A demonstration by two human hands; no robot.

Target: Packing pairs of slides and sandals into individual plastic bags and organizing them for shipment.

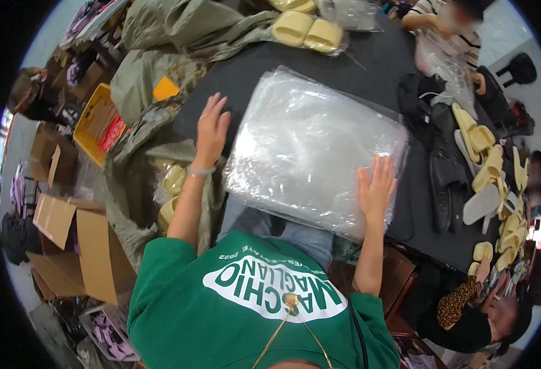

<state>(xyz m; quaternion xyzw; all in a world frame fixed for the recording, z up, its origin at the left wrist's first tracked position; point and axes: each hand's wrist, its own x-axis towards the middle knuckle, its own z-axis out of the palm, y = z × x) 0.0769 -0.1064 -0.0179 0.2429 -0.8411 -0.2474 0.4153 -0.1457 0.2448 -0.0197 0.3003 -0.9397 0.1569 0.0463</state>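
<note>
A thick stack of clear plastic bags lies before me on a dark tabletop, its near edge hanging over toward my lap. My right hand rests flat on the stack's right part, fingers stretched out. Just off the stack's left edge is my left hand, raised with its fingers extended and nothing in it. Beyond the stack, a pair of pale yellow slippers sits in clear wrapping.
Grey-green sacking spreads along the left, with wrapped yellow slippers inside. Black slippers and loose yellow slippers crowd the right side. Co-workers sit at far right and lower right. Cardboard boxes and a yellow crate stand left.
</note>
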